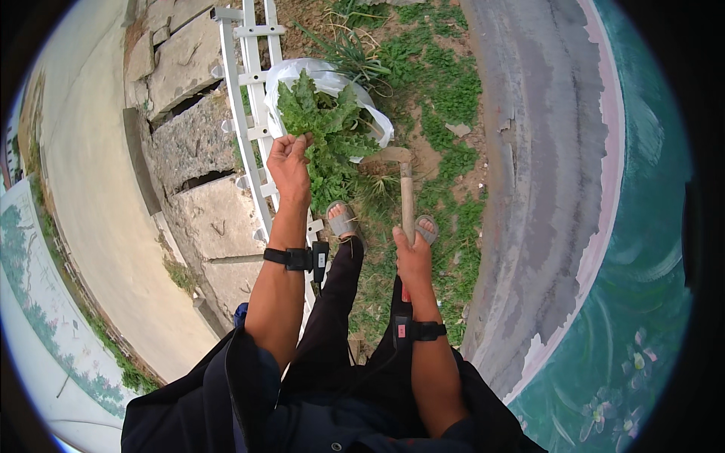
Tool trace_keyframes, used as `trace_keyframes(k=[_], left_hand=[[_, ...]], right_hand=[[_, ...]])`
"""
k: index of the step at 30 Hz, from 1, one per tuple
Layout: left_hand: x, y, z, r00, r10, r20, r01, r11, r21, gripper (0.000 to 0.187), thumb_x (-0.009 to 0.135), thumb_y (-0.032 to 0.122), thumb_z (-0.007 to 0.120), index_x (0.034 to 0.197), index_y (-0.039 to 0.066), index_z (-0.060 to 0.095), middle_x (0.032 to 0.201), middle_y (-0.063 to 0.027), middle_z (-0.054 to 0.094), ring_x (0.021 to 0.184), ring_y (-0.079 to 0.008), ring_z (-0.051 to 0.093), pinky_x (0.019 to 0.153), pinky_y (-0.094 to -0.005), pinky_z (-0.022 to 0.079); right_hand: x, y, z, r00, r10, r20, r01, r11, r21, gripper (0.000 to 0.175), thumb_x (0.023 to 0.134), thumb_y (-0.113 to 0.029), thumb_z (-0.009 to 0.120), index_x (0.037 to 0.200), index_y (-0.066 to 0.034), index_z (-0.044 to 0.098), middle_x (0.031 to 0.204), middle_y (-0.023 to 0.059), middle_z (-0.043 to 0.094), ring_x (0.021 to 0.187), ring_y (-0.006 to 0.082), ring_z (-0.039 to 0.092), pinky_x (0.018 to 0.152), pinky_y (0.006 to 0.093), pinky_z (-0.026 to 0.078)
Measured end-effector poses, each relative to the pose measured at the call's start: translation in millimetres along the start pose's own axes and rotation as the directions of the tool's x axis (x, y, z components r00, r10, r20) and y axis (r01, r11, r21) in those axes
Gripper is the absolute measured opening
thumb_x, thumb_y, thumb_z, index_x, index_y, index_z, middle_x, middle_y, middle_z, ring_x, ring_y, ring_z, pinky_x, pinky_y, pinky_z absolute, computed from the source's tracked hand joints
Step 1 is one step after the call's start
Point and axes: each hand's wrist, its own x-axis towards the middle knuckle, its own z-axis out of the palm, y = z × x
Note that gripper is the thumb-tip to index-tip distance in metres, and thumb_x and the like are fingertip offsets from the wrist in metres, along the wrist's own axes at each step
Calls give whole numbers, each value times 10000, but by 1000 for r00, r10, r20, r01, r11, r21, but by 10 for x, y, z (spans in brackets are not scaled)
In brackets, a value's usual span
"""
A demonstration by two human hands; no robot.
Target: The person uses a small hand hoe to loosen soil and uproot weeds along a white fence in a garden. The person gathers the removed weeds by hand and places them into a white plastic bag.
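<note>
My left hand (290,164) has its fingertips pinched together at the near left edge of a jagged-leaved green plant (334,122); they seem to grip a leaf. Behind and around the leaves lies a white plastic bag (300,67), its mouth spread wide. In my right hand (413,257) is the wooden handle of a sickle-like hand tool (408,198), which has a red end below my fist. The tool's curved metal head points left, beside the plant's right side, and its tip is hidden by leaves or grass.
A white picket fence (243,113) runs close along my left, with broken concrete slabs (212,212) beyond it. Long-leaved green plants (357,56) grow behind the bag. My sandalled feet stand on weedy soil (447,226). On the right rises a grey, painted wall (532,170).
</note>
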Motion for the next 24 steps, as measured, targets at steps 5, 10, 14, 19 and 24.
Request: trace_keyframes(k=[5, 10, 14, 19, 24], left_hand=[[188, -141, -50, 997, -73, -6, 73, 997, 19, 129, 941, 107, 718, 986, 73, 603, 1025, -115, 766, 950, -183, 747, 600, -234, 464], [376, -388, -60, 999, -39, -18, 40, 997, 72, 96, 880, 94, 757, 925, 22, 711, 903, -85, 706, 830, -165, 652, 783, -293, 506], [503, -488, -121, 997, 75, 27, -78, 859, 506, 194, 767, 226, 823, 919, 109, 797, 1416, -255, 497, 1229, -383, 525, 1071, -476, 395], [679, -378, -181, 985, 117, 128, -169, 814, 556, 212, 760, 251, 826, 931, 127, 809, 1516, -298, 401, 1415, -450, 380, 1175, -495, 290], [738, -317, -279, 976, 216, 31, -172, 674, 719, 231, 763, 251, 820, 922, 88, 788, 1296, -280, 523, 1265, -430, 480, 1104, -465, 365]], right_hand=[[-227, -70, 116, 980, -160, -114, 143, 979, -144, 465, 995, -437, 628, 961, 22, 565, 685, 167, 596, 601, 324, 616, 566, 454, 452], [-64, -182, 337, 986, -162, 40, 167, 956, -240, 474, 997, -442, 616, 981, 29, 562, 732, 202, 624, 649, 363, 641, 611, 477, 481], [240, -216, 581, 979, -204, -14, 196, 956, -220, 425, 993, -399, 628, 992, 22, 565, 697, 132, 566, 596, 263, 546, 582, 452, 423], [426, -219, 712, 986, -163, -18, 157, 971, -182, 424, 981, -392, 641, 983, 26, 573, 732, 163, 597, 646, 290, 566, 621, 461, 432], [473, -267, 704, 986, -168, 1, 165, 970, -179, 467, 971, -421, 638, 1001, 40, 575, 810, 219, 631, 726, 376, 613, 668, 484, 464]])
